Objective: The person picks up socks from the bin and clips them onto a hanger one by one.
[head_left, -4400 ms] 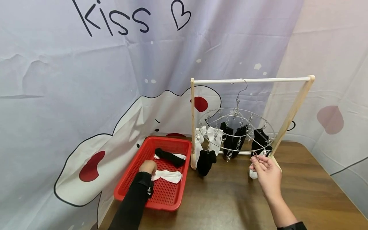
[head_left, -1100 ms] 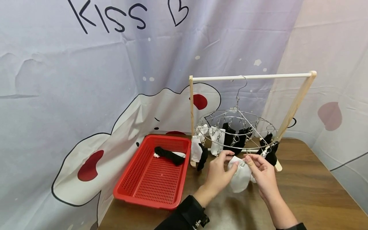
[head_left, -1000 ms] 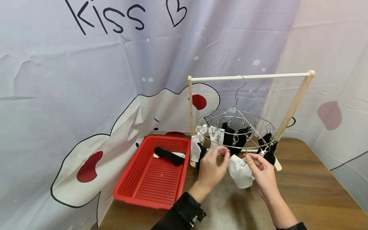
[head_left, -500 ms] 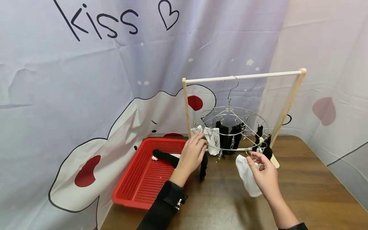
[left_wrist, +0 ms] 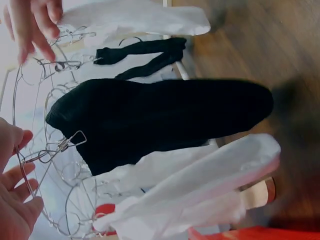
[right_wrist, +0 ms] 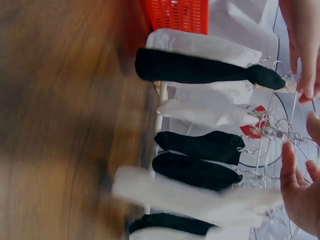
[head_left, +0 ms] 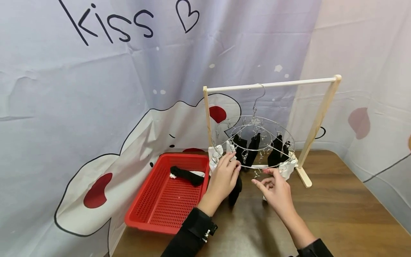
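Observation:
A round wire sock hanger (head_left: 253, 166) with many clips hangs from the rack's bar, carrying black and white socks. My left hand (head_left: 223, 175) holds its near left rim, thumb and fingers on either side of the wire in the left wrist view. Below that hand a black sock (left_wrist: 160, 115) dangles from a clip. Just beneath the front rim, my right hand (head_left: 276, 192) has thumb and forefinger apart, nothing between them. A white sock (head_left: 287, 168) hangs at the right side of the ring. In the right wrist view a blurred white sock (right_wrist: 190, 195) hangs near the right hand.
A red plastic basket (head_left: 167, 228) stands left on the wooden table (head_left: 346, 203), with a black sock (head_left: 186, 175) lying over a white one. The rack's wooden post (head_left: 321, 114) and foot (head_left: 303, 177) flank the hanger on the right. A printed curtain hangs behind.
The left hand left the white sock and moved left to the rim. The right hand let go of that sock. The ring has turned, its front side carrying the white sock to the right.

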`<state>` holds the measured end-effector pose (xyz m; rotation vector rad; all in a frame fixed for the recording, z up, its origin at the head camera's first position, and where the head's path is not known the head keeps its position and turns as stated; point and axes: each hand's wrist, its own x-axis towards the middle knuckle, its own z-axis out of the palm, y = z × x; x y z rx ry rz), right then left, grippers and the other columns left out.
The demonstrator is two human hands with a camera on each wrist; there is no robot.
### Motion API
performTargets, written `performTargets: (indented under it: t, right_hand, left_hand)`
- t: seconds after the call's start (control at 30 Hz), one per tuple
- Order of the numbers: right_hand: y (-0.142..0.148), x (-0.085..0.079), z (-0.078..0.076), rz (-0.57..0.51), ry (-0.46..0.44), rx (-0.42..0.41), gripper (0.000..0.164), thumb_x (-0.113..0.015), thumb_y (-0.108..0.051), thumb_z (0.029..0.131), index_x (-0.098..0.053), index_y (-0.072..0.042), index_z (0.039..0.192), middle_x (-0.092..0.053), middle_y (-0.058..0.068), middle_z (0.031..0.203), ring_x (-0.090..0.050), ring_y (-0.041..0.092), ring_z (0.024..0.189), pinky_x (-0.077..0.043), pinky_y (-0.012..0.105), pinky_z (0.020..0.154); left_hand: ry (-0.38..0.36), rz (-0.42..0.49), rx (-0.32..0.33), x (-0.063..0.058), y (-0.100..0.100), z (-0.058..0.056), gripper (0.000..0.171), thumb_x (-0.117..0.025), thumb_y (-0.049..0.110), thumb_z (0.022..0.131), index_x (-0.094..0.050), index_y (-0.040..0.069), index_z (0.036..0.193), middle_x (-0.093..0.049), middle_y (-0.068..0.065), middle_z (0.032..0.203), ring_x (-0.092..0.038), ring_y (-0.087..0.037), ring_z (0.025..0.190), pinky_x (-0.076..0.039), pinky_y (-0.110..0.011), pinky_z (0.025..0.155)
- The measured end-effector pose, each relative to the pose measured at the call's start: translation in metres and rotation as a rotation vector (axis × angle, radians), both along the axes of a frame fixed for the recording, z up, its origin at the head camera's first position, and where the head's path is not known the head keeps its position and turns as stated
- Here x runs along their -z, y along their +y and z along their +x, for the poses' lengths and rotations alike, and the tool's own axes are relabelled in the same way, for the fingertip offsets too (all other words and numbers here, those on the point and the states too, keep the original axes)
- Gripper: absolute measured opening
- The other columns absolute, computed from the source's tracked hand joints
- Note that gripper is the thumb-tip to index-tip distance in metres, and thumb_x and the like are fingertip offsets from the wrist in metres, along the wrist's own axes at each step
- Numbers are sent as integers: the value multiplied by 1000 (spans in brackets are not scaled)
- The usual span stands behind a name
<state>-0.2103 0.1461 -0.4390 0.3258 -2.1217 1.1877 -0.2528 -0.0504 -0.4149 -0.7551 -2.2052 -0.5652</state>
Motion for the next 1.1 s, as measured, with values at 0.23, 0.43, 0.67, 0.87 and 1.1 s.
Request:
performTargets:
  t: [0.23,0.43,0.67,0.87,1.1]
  right_hand:
    - [-4,0,-6,-148,-102,-94,16,-74,-3,91,-59,2,92,-73,14,81,-68,6,61,-54,16,58]
    - [3,-4,-8,-411,-337,-182,37,-70,-9,96,-50,13,118,-72,7,84,-67,6,61,-57,22,59]
    - [16,-6,-10,-396,-524,-213,32,-61,-12,102,-60,18,112,-71,1,82,-62,5,64,-53,20,60]
    - [23,-7,-7,-328,-495,-213,25,-57,-12,104,-59,13,101,-71,2,85,-59,5,65,-53,19,62]
    - [30,-12,0,-254,-321,-201,23,-59,-8,103,-60,11,91,-71,-8,80,-59,5,61,-51,19,58]
  left_hand:
    - [-31,24,-11,2,12,8,16,-58,23,104,-69,13,109,-57,-10,143,-46,-27,140,-45,-38,109]
    - [-29,25,1,1,15,7,18,-59,23,103,-70,13,113,-57,-11,143,-46,-26,140,-41,-37,113]
    - [-10,40,27,0,18,3,14,-63,18,99,-72,13,108,-60,-13,139,-51,-28,134,-41,-36,112]
    - [-62,168,32,-2,8,-6,15,-66,14,95,-72,10,108,-62,-13,135,-56,-31,126,-47,-43,105]
    - [-393,945,-212,-2,-49,-52,14,-62,9,93,-70,2,103,-69,-17,105,-64,-34,99,-51,-46,86]
